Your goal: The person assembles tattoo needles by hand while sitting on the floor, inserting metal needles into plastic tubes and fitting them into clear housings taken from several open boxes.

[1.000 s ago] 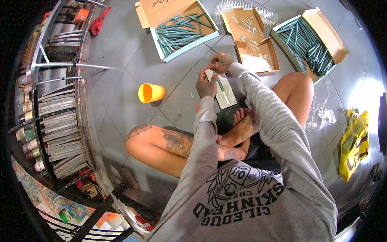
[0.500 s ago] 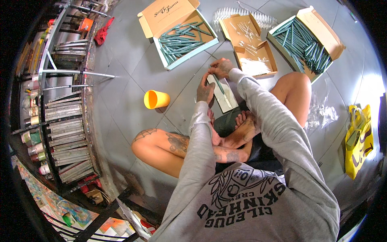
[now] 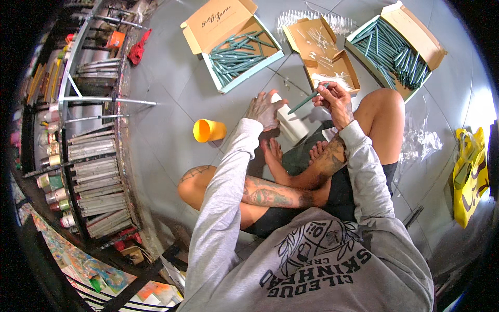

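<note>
My right hand [image 3: 335, 101] pinches a slim, dark green, pen-like stick [image 3: 303, 103] near its upper end; its pointed tip slants down to the left. Beneath that tip lies a pale rectangular slab [image 3: 294, 126] on the floor, before my crossed feet. At the slab's left edge is my left hand [image 3: 264, 110], its fingers apart and curved. Whether these fingers touch the slab I cannot tell. More such green sticks fill a box [image 3: 244, 78] beyond my hands and another box [image 3: 358, 56] at the far right.
Between those boxes stands a brown carton [image 3: 306, 39] with small white pieces. Clear spiky plastic [image 3: 312, 20] lies behind it. A yellow cup [image 3: 209, 130] is to my left, a yellow bag [image 3: 470, 177] at far right, crumpled clear plastic [image 3: 423, 143] by my knee. A metal rack [image 3: 112, 99] lines the left.
Both hands were together over the slab's far end, with a green stick along it. Now they are apart: the right has moved right and lifted the stick; the left's fingers have spread.
</note>
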`<move>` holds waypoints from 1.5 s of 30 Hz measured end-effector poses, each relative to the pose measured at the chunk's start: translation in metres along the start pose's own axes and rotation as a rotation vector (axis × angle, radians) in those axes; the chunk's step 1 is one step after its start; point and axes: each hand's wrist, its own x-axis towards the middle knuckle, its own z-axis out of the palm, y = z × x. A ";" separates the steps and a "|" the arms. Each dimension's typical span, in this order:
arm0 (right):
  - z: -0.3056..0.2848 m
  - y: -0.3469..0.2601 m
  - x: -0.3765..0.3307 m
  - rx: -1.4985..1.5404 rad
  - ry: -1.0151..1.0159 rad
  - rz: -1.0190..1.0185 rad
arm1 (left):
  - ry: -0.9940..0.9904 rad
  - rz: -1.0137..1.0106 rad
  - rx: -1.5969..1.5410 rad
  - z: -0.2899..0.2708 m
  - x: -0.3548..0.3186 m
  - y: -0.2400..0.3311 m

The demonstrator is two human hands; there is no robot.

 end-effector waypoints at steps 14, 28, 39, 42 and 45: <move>0.027 0.046 0.038 -0.510 -0.068 -0.118 | -0.048 -0.514 -0.699 0.071 -0.022 -0.013; 0.040 0.063 0.105 -1.113 -0.427 0.083 | -0.198 -0.477 -0.491 0.022 -0.013 0.033; 0.013 0.101 0.141 -1.151 -0.452 0.047 | -0.111 -0.575 -0.481 0.033 -0.004 0.033; 0.010 0.106 0.147 -1.075 -0.458 0.002 | -0.133 -0.554 -0.465 0.038 0.005 0.028; 0.016 0.103 0.150 -1.071 -0.488 0.068 | -0.171 -0.581 -0.489 0.039 0.009 0.029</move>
